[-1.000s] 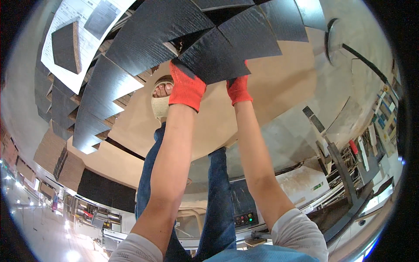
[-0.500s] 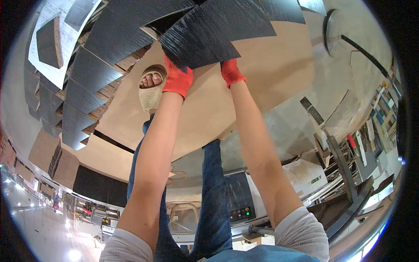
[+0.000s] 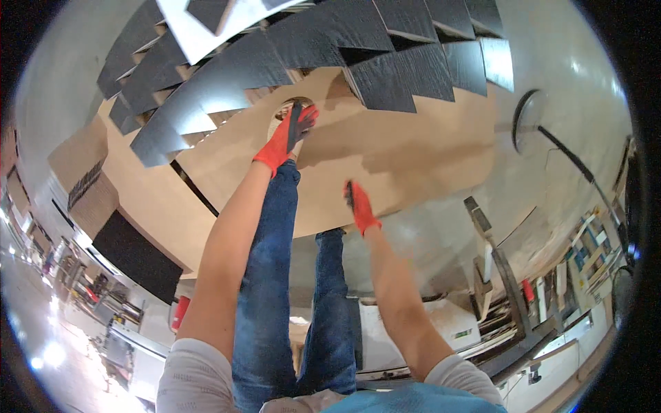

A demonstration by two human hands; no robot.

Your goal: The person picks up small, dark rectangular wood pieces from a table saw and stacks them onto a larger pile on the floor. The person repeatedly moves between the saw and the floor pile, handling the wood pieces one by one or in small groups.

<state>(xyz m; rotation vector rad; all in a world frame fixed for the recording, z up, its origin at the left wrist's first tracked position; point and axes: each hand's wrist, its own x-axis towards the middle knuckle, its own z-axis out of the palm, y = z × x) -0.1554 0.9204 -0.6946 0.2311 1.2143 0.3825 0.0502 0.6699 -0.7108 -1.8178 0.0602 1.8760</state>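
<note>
My left hand [image 3: 288, 140], in a red glove with a dark palm, hangs over my sandalled foot with its fingers stretched out and nothing in it. Lower and to the right, my right hand [image 3: 361, 208], gloved the same way and a little blurred, is raised over the brown sheet [image 3: 427, 151], empty, fingers extended. Beyond both hands lie stacked dark wood-grain panels [image 3: 392, 79] with slanted ends, overlapping in stepped rows. The nearest panel edge stands apart from my hands.
A white paper sheet [image 3: 200, 34] with a dark cut piece lies on the stacks. Cardboard [image 3: 82, 151] stands at left. A round dark-rimmed disc [image 3: 525, 120] with a black rod is at right, near metal bars [image 3: 513, 275]. My legs [image 3: 268, 289] stand at the sheet's near side.
Both hands have let go of the dark panel, which now appears to rest among the stacks. My right hand has drawn back towards me. The view has shifted.
</note>
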